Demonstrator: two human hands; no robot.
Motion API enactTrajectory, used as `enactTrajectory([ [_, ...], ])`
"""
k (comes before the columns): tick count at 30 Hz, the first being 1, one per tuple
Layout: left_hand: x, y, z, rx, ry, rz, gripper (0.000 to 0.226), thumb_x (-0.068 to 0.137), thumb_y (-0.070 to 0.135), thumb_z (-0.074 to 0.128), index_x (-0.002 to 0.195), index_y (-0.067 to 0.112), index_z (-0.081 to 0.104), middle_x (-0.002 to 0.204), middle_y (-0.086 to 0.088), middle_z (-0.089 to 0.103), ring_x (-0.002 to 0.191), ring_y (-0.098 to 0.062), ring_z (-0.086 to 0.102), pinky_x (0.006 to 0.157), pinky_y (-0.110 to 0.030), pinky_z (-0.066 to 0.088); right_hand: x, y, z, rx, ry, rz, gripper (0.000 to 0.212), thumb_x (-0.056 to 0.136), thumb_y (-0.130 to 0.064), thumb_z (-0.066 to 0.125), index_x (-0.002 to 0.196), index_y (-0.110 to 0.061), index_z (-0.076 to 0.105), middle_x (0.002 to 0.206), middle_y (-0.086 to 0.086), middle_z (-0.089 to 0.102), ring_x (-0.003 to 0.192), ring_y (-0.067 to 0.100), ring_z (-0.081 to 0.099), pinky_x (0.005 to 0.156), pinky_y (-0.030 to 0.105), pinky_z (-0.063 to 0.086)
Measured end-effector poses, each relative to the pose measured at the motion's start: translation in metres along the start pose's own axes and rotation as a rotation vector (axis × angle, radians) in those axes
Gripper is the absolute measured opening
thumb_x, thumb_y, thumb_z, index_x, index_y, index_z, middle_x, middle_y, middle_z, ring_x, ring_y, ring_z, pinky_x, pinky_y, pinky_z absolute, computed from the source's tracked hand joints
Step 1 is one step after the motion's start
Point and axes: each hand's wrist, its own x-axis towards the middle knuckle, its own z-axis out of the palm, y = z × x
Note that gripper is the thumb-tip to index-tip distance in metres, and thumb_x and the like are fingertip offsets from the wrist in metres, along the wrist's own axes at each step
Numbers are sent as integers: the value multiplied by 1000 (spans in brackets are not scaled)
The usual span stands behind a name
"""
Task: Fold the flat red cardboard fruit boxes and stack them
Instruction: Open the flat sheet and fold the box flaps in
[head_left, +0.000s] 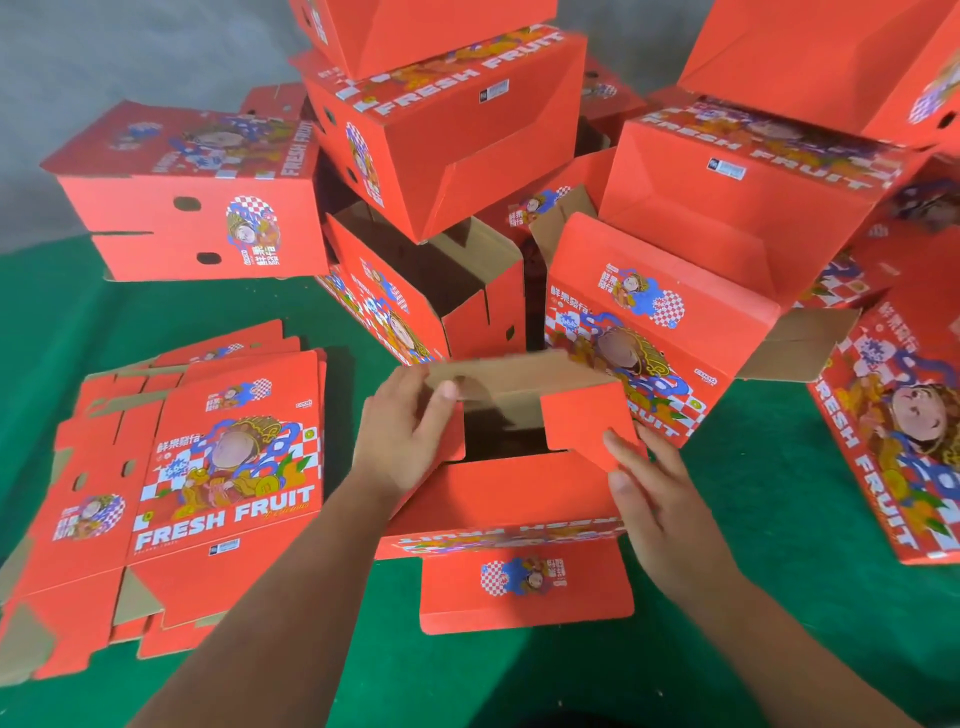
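A half-folded red fruit box (519, 499) stands in front of me on the green surface, its top open and a printed flap hanging toward me. My left hand (405, 436) holds the left inner flap, thumb on the brown cardboard flap behind it. With straight fingers my right hand (649, 483) presses the right red flap (582, 421) inward. A pile of flat red boxes (208, 478) lies at the left. Folded boxes (441, 140) are stacked behind.
More folded red boxes lie on their sides around the back and right, one at far left (187, 208), one at right (649, 322) and another at the right edge (893, 441). Green cloth (779, 519) covers the work surface; a grey wall is behind.
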Motion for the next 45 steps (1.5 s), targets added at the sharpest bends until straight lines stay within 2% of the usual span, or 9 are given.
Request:
enactTrajectory([
  [5, -39, -9, -8, 107, -140, -64, 56, 86, 90, 34, 130, 63, 57, 143, 28, 49, 137, -18, 42, 113, -59, 31, 37, -19, -2, 215, 158, 38, 34, 94, -63, 42, 113, -40, 58, 122, -30, 44, 123, -11, 43, 107, 16, 35],
  [9, -51, 1, 5, 223, -119, -601, 115, 58, 94, 65, 153, 54, 14, 156, 4, 36, 140, -22, 44, 114, -60, 30, 66, -26, 4, -221, -239, 16, 88, 76, -76, 60, 151, -46, 26, 157, -17, 8, 151, 4, 17, 118, 29, 30],
  [16, -39, 10, 13, 369, -136, -694, 102, 59, 79, 81, 132, 38, 22, 128, -4, 46, 108, -37, 65, 95, -52, 48, 85, -38, 37, -666, -118, 99, 100, 75, -64, 75, 149, -30, 17, 146, 3, 17, 132, 36, 34, 88, 47, 53],
  [19, -41, 4, 9, 33, -31, -653, 95, 67, 78, 76, 140, 35, 32, 134, -3, 48, 119, -33, 61, 102, -44, 47, 90, -37, 35, -652, -165, 133, 113, 77, -70, 70, 158, -38, 0, 155, 3, 4, 141, 37, 25, 96, 50, 49],
  [22, -53, 0, 3, -429, 88, -797, 90, 83, 75, 63, 158, 33, 35, 154, 0, 48, 141, -22, 48, 115, -32, 34, 82, -29, 26, -383, -161, 138, 88, 82, -69, 66, 154, -46, 21, 160, -1, 9, 147, 33, 24, 111, 46, 38],
  [27, -64, 13, -14, -990, -138, -1275, 86, 72, 100, 42, 96, 29, 84, 103, -11, 80, 90, -32, 78, 79, -54, 62, 74, -40, 3, 79, -100, 324, 42, 78, -73, 58, 106, -42, 55, 125, -3, 42, 104, 11, 54, 90, 34, 42],
  [34, -77, 33, -14, -1088, 12, -970, 9, 74, 25, 66, 83, 24, 66, 78, -2, 69, 60, -16, 64, 60, -26, 49, 71, -55, -44, 432, -5, 590, 20, 94, -48, 64, 108, -33, 64, 119, 3, 67, 97, 15, 64, 76, 35, 49],
  [40, -102, 44, -3, -1235, 26, -819, 95, 66, 9, 71, 150, 30, 33, 140, -5, 62, 107, -21, 74, 72, -36, 59, 16, -9, -87, 646, -406, 485, 52, 98, -7, 55, 143, -35, 55, 132, -4, 70, 118, 15, 68, 98, 35, 51],
  [45, -114, 42, 7, -1016, -112, -747, 59, 82, 18, 79, 135, 14, 52, 107, -12, 76, 78, -21, 74, 59, -34, 58, -26, 7, -93, 379, -304, 272, 73, 88, 19, 55, 134, -37, 50, 127, -25, 65, 112, -5, 63, 81, 16, 56],
])
